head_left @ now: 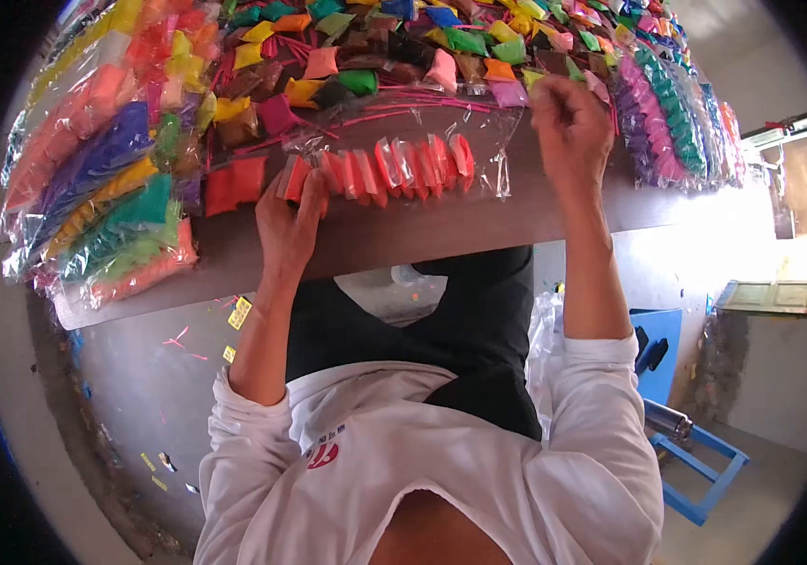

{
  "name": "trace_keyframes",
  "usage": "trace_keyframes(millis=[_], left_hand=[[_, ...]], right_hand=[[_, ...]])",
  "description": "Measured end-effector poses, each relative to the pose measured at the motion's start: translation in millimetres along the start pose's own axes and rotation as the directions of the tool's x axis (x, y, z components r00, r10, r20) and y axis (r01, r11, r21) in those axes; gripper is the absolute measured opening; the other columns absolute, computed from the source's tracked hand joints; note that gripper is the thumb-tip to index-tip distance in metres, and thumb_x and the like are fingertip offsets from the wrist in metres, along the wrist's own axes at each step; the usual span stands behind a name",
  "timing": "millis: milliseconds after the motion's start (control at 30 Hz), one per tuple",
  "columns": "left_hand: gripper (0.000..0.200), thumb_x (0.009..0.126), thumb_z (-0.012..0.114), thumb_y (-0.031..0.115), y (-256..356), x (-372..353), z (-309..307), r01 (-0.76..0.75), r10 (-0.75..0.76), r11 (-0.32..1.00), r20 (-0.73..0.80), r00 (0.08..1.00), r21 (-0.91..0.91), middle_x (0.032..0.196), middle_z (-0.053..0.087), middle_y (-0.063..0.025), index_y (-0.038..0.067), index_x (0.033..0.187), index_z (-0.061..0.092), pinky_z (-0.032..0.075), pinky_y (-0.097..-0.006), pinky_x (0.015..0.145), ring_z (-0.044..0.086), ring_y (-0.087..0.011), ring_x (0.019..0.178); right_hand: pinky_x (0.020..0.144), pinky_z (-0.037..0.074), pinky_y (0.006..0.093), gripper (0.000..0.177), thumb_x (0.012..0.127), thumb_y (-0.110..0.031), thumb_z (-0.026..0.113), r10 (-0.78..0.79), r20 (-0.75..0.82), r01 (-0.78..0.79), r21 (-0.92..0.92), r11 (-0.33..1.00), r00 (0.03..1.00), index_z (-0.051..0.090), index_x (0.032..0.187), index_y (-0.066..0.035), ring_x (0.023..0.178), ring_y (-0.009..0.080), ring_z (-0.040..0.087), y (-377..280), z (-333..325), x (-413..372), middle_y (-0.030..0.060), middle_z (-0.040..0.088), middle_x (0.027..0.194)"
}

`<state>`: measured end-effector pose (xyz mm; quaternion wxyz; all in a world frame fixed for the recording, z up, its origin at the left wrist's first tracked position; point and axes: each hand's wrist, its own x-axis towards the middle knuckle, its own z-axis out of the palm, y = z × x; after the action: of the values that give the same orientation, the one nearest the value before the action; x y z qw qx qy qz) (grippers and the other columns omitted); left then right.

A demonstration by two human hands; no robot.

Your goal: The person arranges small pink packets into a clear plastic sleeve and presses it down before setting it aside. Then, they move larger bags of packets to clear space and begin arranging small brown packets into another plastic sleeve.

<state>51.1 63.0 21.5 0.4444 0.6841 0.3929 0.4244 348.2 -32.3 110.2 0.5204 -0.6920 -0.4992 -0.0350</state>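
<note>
On the table's near edge lies a clear plastic bag (pixel 502 165) with a row of red packets (pixel 403 168) standing side by side in it. My left hand (pixel 288 218) is at the left end of this row, its fingers closed on a red packet (pixel 294 177). A flat red packet (pixel 235 185) lies just left of that hand. My right hand (pixel 575 130) is raised beyond the bag's right end, close to a purple packet (pixel 509 93). Its fingers are curled together; what they hold, if anything, is hidden.
Many small coloured packets (pixel 356 82) and pink twist ties (pixel 403 98) cover the table (pixel 375 231). Filled clear bags are stacked at left (pixel 93 207) and right (pixel 671 122). A blue stool (pixel 695 471) with a metal flask (pixel 667 420) stands low at right.
</note>
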Motion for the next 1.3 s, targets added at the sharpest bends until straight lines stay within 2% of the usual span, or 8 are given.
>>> trace_keyframes(millis=[233,467,567,767,867,1033,1100,1300], left_hand=[[0.021,0.096,0.060,0.021,-2,0,0,-0.089,0.090,0.995,-0.021,0.996,0.047,0.069,0.054,-0.0005,0.002,0.088,0.062,0.041,-0.0269,0.056,0.050,-0.0082,0.062],[0.018,0.092,0.064,0.019,-17,-3,0,0.013,-0.010,0.996,-0.035,0.999,0.083,0.077,0.061,-0.0117,0.001,0.093,0.064,0.046,-0.0366,0.066,0.061,-0.0256,0.071],[0.017,0.096,0.060,0.020,-16,-3,2,-0.131,0.134,0.989,-0.039,0.990,0.073,0.073,0.053,0.0006,0.004,0.092,0.061,0.042,-0.0266,0.059,0.049,-0.0094,0.064],[0.026,0.092,0.062,0.013,-21,-9,10,-0.231,0.237,0.910,0.027,0.971,0.344,0.108,0.062,-0.0116,0.003,0.115,0.058,0.049,-0.0379,0.085,0.059,-0.0285,0.101],[0.039,0.095,0.059,0.014,-41,-15,16,0.002,0.029,0.944,0.091,0.995,-0.331,0.124,0.054,-0.0092,0.006,0.131,0.047,0.044,-0.0352,0.098,0.052,-0.0232,0.117],[0.049,0.102,0.041,0.032,-72,-23,-3,-0.126,0.071,0.967,0.242,0.968,0.219,0.142,0.046,-0.0089,0.007,0.145,0.035,0.029,-0.0387,0.113,0.042,-0.0229,0.132],[0.048,0.102,0.042,0.033,-79,-24,-7,-0.192,0.121,0.938,0.245,0.962,0.289,0.142,0.046,-0.0092,0.008,0.143,0.039,0.028,-0.0397,0.113,0.042,-0.0239,0.132],[0.037,0.099,0.053,0.028,-81,-15,-16,-0.360,0.310,0.808,0.182,0.933,0.466,0.133,0.052,-0.0106,0.008,0.130,0.056,0.038,-0.0401,0.105,0.049,-0.0242,0.123]], right_hand=[[0.069,0.053,0.0395,0.023,0.093,-0.027,0.061,0.097,0.601,0.074,-0.254,0.964,0.793,0.067,0.105,-0.008,0.078,0.0343,0.068,-13,8,-25,0.0158,0.069,0.085],[0.067,0.052,0.0398,0.023,0.094,-0.025,0.060,-0.023,0.334,0.098,-0.207,0.973,0.942,0.069,0.098,-0.005,0.076,0.0348,0.068,-38,24,-5,0.0167,0.068,0.080],[0.067,0.053,0.0381,0.021,0.092,-0.023,0.062,-0.230,0.326,0.229,0.043,0.972,0.917,0.069,0.100,-0.005,0.077,0.0322,0.069,-90,50,0,0.0151,0.070,0.085],[0.078,0.054,0.0388,0.017,0.083,-0.018,0.067,-0.548,0.572,0.520,0.233,0.822,0.610,0.067,0.090,-0.002,0.088,0.0328,0.067,-163,160,-30,0.0148,0.068,0.091],[0.073,0.054,0.0451,0.015,0.082,-0.016,0.064,-0.472,0.690,0.593,0.076,0.801,0.549,0.066,0.085,-0.002,0.086,0.0331,0.068,-165,216,-48,0.0157,0.068,0.088],[0.066,0.056,0.0475,0.015,0.078,-0.013,0.058,-0.355,0.824,0.652,-0.022,0.758,0.441,0.069,0.082,-0.004,0.085,0.0325,0.069,-148,255,-50,0.0141,0.069,0.090],[0.068,0.052,0.0480,0.017,0.079,-0.016,0.056,-0.437,0.574,0.581,-0.086,0.809,0.693,0.071,0.077,-0.007,0.086,0.0303,0.067,-137,276,-63,0.0126,0.069,0.088],[0.072,0.036,0.0419,0.021,0.076,-0.021,0.058,-0.473,0.488,0.636,-0.250,0.730,0.734,0.073,0.087,-0.010,0.096,0.0307,0.055,-127,279,-79,0.0135,0.061,0.095]])
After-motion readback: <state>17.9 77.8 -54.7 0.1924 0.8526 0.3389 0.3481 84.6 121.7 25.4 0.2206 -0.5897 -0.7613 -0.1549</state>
